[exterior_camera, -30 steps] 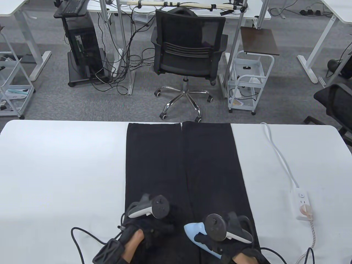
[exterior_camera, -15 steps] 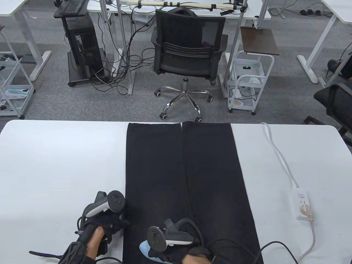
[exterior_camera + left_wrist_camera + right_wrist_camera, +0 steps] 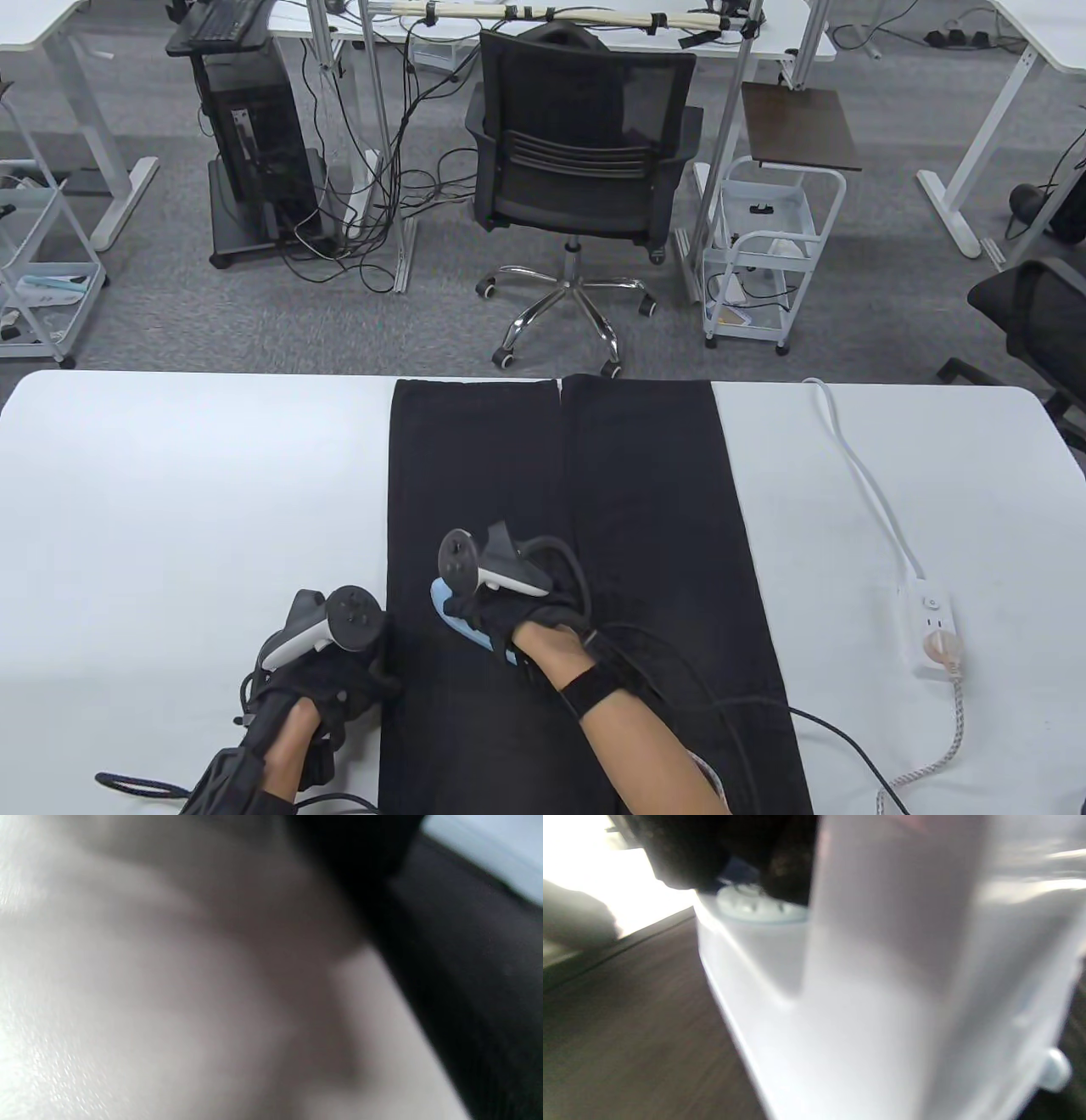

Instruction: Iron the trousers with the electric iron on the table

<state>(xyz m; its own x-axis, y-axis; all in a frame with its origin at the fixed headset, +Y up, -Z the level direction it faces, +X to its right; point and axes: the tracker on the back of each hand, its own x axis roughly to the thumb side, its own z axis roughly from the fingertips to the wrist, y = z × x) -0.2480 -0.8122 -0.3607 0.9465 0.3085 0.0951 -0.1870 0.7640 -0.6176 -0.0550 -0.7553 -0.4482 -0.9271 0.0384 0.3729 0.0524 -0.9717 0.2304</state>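
I am gripping the light blue iron (image 3: 462, 618) in my right hand (image 3: 509, 607), fingers wrapped over its handle, just below centre frame, with the soleplate resting on the left leg of the black trousers (image 3: 628, 526). My left hand (image 3: 327, 675) is resting at lower left, at the left edge of the trousers; I cannot tell whether its fingers are pressing the cloth or lying loose. The trousers are lying flat up the middle of the white table (image 3: 170, 509), hems at its far edge. Risk: holding the iron in one spot would probably scorch the cloth, and an unpinned edge could bunch ahead of the soleplate. The iron's braided cord (image 3: 959, 722) is running at lower right to the power strip (image 3: 933, 624); it could snag or drag across the right leg. The glove cables (image 3: 679, 671) are lying over the cloth behind my wrist.
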